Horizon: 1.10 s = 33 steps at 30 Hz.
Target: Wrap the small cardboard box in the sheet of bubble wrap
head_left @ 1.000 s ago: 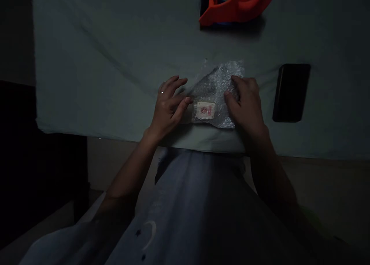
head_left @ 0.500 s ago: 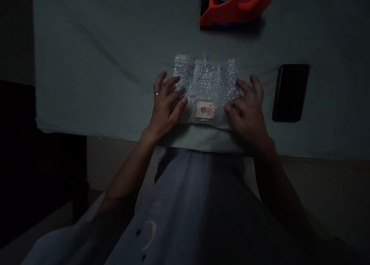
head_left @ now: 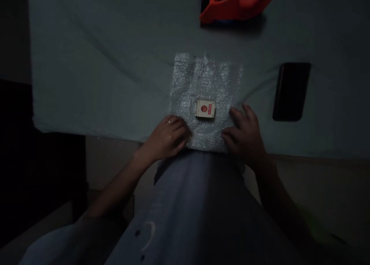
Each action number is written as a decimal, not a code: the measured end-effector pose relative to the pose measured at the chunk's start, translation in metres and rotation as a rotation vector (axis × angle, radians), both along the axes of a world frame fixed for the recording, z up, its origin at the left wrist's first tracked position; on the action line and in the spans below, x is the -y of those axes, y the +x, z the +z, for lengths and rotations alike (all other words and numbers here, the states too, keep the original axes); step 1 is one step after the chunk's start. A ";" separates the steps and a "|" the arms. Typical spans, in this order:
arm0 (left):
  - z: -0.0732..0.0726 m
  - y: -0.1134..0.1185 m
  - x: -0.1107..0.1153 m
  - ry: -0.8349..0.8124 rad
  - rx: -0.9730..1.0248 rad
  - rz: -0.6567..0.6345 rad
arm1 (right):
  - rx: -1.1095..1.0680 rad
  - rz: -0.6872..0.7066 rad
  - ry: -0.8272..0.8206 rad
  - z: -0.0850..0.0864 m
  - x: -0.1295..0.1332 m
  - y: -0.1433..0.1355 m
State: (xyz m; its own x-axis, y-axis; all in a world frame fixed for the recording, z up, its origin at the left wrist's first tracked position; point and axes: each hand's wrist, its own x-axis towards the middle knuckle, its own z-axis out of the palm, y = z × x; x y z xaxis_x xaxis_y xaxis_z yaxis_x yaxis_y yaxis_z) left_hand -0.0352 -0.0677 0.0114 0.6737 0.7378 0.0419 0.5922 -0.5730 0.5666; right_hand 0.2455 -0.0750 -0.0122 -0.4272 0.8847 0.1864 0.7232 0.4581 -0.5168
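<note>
A sheet of clear bubble wrap (head_left: 185,80) lies spread flat at the table's front edge. On it sits a small cream box (head_left: 205,109) with a red emblem and red print, its top uncovered. My left hand (head_left: 170,136) has its fingers curled down at the wrap's near left corner; the fingertips are partly hidden. At the wrap's right border rests my right hand (head_left: 245,136), fingers apart, fingertips touching the plastic. Neither hand touches the box.
An orange tape dispenser (head_left: 237,7) stands at the far side, cut off by the frame's top. A black phone-like slab (head_left: 291,91) lies to the right. A pale green cloth (head_left: 95,84) covers the table. The room is dim.
The near part of the wrap, earlier folded over the box, now lies unfolded toward me, and the box shows bare. Both hands have come closer to the table's front edge.
</note>
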 end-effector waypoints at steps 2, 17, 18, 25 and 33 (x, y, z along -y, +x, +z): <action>0.006 0.011 0.004 0.000 0.008 -0.020 | -0.083 -0.019 0.031 0.008 -0.008 -0.012; -0.012 0.048 0.013 -0.044 0.018 -0.131 | -0.273 -0.291 0.044 0.012 -0.028 0.011; -0.012 0.049 0.013 -0.047 0.022 -0.122 | -0.273 -0.313 0.058 0.011 -0.026 0.020; -0.012 0.052 0.010 -0.054 0.051 -0.109 | -0.176 -0.360 0.034 0.000 -0.017 0.043; -0.013 0.055 0.010 -0.026 0.026 -0.107 | -0.317 -0.403 0.144 0.023 -0.023 0.014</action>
